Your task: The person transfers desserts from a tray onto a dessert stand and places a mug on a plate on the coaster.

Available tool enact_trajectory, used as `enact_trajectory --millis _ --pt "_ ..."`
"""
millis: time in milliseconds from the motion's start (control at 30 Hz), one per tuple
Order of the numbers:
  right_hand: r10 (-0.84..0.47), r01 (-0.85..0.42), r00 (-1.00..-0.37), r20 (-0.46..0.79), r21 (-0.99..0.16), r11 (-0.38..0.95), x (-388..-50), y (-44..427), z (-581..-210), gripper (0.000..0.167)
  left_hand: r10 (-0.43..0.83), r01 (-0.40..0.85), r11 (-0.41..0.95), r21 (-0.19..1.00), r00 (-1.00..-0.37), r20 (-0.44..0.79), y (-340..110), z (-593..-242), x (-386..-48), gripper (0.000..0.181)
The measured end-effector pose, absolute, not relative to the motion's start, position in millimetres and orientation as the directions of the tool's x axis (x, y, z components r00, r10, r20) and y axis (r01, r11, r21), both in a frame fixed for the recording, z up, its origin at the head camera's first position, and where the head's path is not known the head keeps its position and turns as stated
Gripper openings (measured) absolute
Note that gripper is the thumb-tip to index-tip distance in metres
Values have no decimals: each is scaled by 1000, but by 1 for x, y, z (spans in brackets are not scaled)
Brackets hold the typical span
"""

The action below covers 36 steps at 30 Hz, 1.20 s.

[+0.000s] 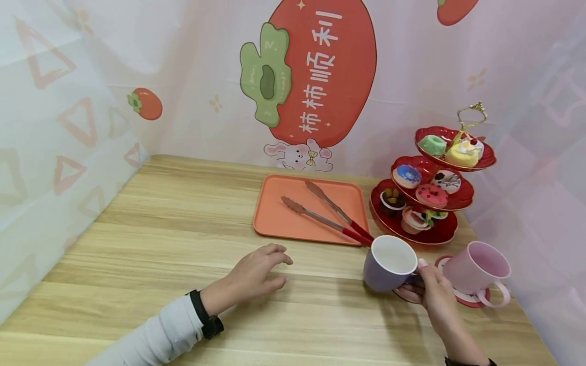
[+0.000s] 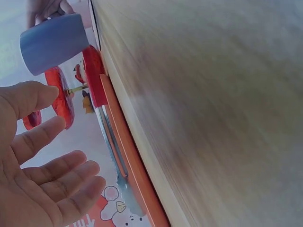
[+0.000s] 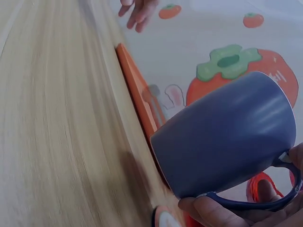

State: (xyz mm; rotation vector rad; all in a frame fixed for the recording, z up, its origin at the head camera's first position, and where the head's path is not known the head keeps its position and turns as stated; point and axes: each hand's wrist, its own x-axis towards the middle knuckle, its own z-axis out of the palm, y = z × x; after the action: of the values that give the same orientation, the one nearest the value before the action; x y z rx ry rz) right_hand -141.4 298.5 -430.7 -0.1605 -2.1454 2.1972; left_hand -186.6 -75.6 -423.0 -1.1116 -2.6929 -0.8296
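My right hand [image 1: 435, 292] grips the handle of a blue-purple mug [image 1: 389, 269] with a white inside. In the right wrist view the mug [image 3: 227, 137] is held off the table, its handle between thumb and fingers. My left hand [image 1: 254, 272] hovers over the table left of the mug, holding nothing; its fingers [image 2: 71, 182] are spread and slightly bent. Behind the mug, tongs [image 1: 327, 218] with red handles lie across an orange tray [image 1: 270, 223]. A pink mug [image 1: 473, 269] stands on a round coaster [image 1: 478, 300] right of my right hand.
At the back right rises a red three-tier stand [image 1: 439, 236] with a gold handle, bearing several toy-like cakes and cupcakes. Printed cloth [image 1: 192, 101] hangs behind and along the sides of the wooden table [image 1: 151, 244].
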Motion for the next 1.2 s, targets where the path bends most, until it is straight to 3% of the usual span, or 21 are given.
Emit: enact_trajectory --millis 200,767,1000,1200 --pt "157 5 -987 -16 -997 -73 -137 315 -430 31 622 684 581 440 -722 301 -76 -423 -186 24" --pt "97 -62 -995 33 -947 -315 -134 341 -430 31 623 684 577 446 -722 301 -77 -425 -185 23" --pt "83 -27 -996 -10 -901 -434 -136 347 -432 34 618 677 578 455 -728 297 -78 -425 -185 23" --pt "79 3 -996 -41 -901 -433 -138 347 -431 30 624 685 577 445 -721 301 -79 -427 -186 21"
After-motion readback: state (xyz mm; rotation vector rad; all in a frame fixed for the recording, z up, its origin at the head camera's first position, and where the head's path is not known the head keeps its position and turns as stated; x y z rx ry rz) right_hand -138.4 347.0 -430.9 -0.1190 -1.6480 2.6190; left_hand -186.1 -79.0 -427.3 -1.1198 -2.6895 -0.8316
